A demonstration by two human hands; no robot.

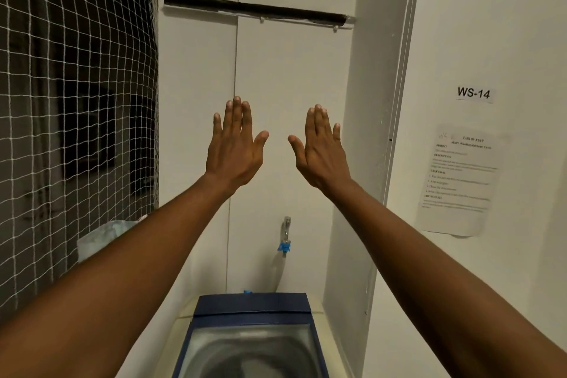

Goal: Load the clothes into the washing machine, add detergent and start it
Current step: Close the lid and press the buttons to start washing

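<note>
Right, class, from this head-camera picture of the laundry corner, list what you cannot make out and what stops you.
All in the head view:
1. washing machine: front and controls cut off by the bottom edge.
2. drum: contents blurred through the lid.
3. task sheet: body print too small to read.
4. pale bundle: mostly hidden behind the left forearm.
5. Space behind the netting: too dark.

Below the hands, a washing machine (250, 344) with cream body, navy lid frame; left, white square-mesh netting (76, 116); perhaps blue tape on the tap (285, 235).
</note>
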